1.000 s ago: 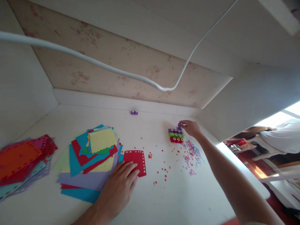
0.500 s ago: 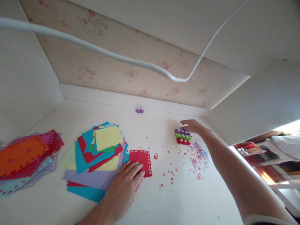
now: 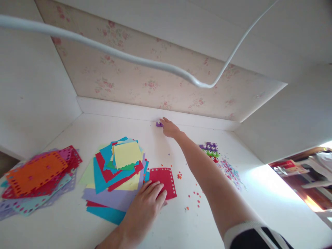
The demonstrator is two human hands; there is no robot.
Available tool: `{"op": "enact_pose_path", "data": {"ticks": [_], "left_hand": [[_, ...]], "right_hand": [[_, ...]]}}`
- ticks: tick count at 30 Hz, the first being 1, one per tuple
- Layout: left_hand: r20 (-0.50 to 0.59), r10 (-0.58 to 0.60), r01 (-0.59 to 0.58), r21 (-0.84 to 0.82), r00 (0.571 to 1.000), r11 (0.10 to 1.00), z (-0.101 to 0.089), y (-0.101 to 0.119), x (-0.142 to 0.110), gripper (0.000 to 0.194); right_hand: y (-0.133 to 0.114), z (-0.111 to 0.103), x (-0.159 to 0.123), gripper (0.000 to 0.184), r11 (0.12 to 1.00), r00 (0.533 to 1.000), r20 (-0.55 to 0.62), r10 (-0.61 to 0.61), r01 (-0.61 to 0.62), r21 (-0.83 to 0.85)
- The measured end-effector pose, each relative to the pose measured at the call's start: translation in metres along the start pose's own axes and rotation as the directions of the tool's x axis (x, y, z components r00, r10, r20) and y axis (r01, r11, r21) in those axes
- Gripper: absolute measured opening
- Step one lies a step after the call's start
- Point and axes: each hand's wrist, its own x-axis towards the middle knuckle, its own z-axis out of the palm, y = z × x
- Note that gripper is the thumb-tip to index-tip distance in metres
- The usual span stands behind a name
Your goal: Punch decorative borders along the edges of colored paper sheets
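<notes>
My left hand [image 3: 146, 207] lies with fingers stretched over the lower left part of a red paper sheet [image 3: 164, 178]. Small cut-out shapes run along the sheet's top and right edges. At the back of the white table, my right hand [image 3: 169, 127] reaches out to a pair of purple craft paper punches [image 3: 158, 123]. Its outstretched fingertips are at the right-hand punch and partly cover it; whether they grip it is not visible. Several more purple, green and red punches [image 3: 212, 152] stand in rows to the right, partly behind my right forearm.
Left of my left hand is a pile of coloured paper [image 3: 127, 154]. Farther left lie punched sheets [image 3: 36, 173], an orange one on top. Confetti [image 3: 229, 169] is scattered at right, with loose bits [image 3: 198, 197] nearer. A white cable [image 3: 145, 62] crosses above.
My right hand has moved left from the rows of punches to the purple pair at the back. My left hand stays on the red sheet. The view has shifted slightly.
</notes>
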Motion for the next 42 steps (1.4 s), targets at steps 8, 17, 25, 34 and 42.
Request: {"op": "enact_pose_path", "data": {"ticks": [8,17,25,34,42], "left_hand": [[0.048,-0.022,0.026,-0.081,0.999,0.996,-0.009,0.002,-0.001,0.027],[0.077,-0.077,0.081,-0.044,0.994,0.996,-0.009,0.003,0.0,0.026],[0.109,0.07,-0.089,0.185,0.992,0.979,-0.001,0.005,-0.001,0.028],[0.112,0.14,-0.167,0.292,0.984,0.942,0.0,0.016,0.004,0.037],[0.11,0.101,-0.12,0.18,0.989,0.976,0.004,0.021,0.009,0.027]], "right_hand": [[0.011,0.0,-0.015,0.034,0.995,0.995,-0.008,0.101,-0.101,0.001],[0.018,0.007,-0.11,0.037,0.992,0.999,-0.032,0.01,-0.006,0.123],[-0.011,0.013,-0.23,0.029,0.802,0.939,-0.212,0.271,-0.099,0.59],[-0.059,0.051,-0.297,0.024,0.647,0.902,-0.134,0.409,-0.184,0.74],[-0.063,0.055,-0.293,0.029,0.645,0.923,-0.174,0.345,-0.098,0.758]]}}
